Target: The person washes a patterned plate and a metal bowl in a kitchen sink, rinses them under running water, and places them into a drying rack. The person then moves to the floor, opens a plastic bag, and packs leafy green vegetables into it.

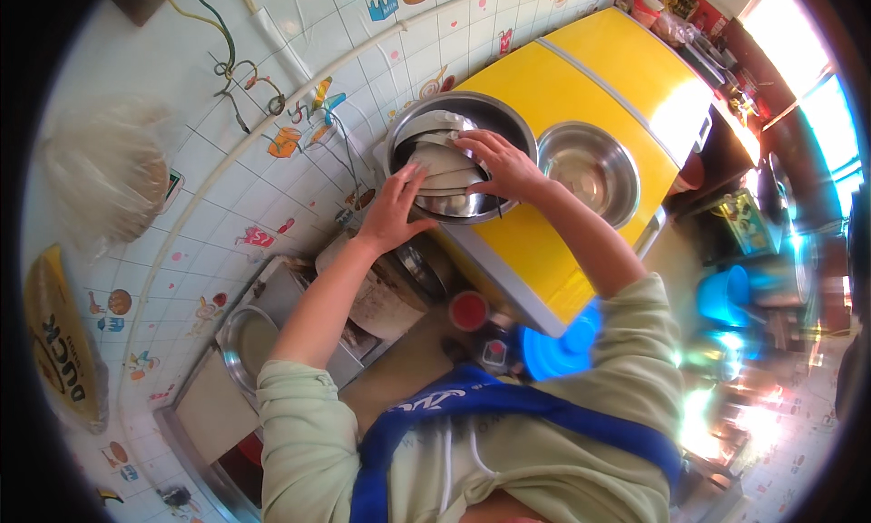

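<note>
Several pale bowls or dishes (pixel 449 164) lie stacked and tilted inside a large stainless steel basin (pixel 522 125), which rests on the yellow cabinet top. My left hand (pixel 397 206) reaches over the basin's near left side, its fingertips at the edges of the pale dishes. On the other side of the stack, my right hand (pixel 500 166) has its fingers spread against the upper dishes. Whether either hand grips a dish is not clear. A second steel basin (pixel 588 172) stands just right of the first, touching or nearly touching it. The lower part of the stack is hidden.
A tiled wall with a pipe (pixel 326 74) and loose wires runs along the left. Below the yellow cabinet (pixel 537 264) stand a blue plastic tub (pixel 558 349) and a red-topped container (pixel 469 311). Another steel basin (pixel 250 339) sits at lower left. A plastic bag (pixel 109 172) hangs on the wall.
</note>
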The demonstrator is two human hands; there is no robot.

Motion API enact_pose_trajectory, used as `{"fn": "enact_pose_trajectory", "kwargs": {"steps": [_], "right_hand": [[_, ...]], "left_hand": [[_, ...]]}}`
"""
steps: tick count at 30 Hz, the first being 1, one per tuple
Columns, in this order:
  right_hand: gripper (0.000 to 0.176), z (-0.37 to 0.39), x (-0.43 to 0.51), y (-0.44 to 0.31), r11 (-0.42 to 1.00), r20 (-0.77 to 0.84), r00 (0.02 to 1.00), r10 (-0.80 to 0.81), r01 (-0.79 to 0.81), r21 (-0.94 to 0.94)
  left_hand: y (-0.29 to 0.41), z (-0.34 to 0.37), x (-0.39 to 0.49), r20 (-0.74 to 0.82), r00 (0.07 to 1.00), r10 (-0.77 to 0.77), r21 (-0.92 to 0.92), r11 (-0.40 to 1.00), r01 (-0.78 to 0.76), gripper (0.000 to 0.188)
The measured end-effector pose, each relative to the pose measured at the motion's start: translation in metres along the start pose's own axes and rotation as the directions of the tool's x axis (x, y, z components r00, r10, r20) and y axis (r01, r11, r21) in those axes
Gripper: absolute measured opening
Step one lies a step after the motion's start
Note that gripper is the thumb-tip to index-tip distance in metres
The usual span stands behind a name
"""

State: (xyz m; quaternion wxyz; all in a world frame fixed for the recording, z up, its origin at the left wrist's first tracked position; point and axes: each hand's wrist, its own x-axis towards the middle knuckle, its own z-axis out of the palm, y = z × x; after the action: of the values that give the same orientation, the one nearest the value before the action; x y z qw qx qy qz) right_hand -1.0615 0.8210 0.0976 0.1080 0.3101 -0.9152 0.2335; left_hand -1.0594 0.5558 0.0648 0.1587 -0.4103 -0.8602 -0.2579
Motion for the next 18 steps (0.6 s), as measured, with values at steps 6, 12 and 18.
{"fn": "enact_pose_trajectory", "kwargs": {"steps": [6, 12, 18], "right_hand": [[0.076, 0.000, 0.000, -0.002, 0.999, -0.008, 0.999, -0.046, 0.046, 0.016], [0.060, 0.000, -0.037, -0.022, 0.962, -0.233, 0.945, 0.230, -0.185, 0.199], [0.047, 0.039, -0.167, -0.014, -0.386, 0.436, 0.464, 0.771, -0.204, 0.900]], "left_hand": [[-0.009, 0.002, 0.061, -0.155, 0.982, -0.110, 0.173, 0.975, 0.137, 0.079], [-0.013, 0.031, 0.063, -0.079, 0.991, -0.111, 0.107, 0.987, 0.120, 0.073], [0.009, 0.036, 0.041, -0.125, 0.990, -0.068, 0.130, 0.988, 0.084, 0.072]]}}
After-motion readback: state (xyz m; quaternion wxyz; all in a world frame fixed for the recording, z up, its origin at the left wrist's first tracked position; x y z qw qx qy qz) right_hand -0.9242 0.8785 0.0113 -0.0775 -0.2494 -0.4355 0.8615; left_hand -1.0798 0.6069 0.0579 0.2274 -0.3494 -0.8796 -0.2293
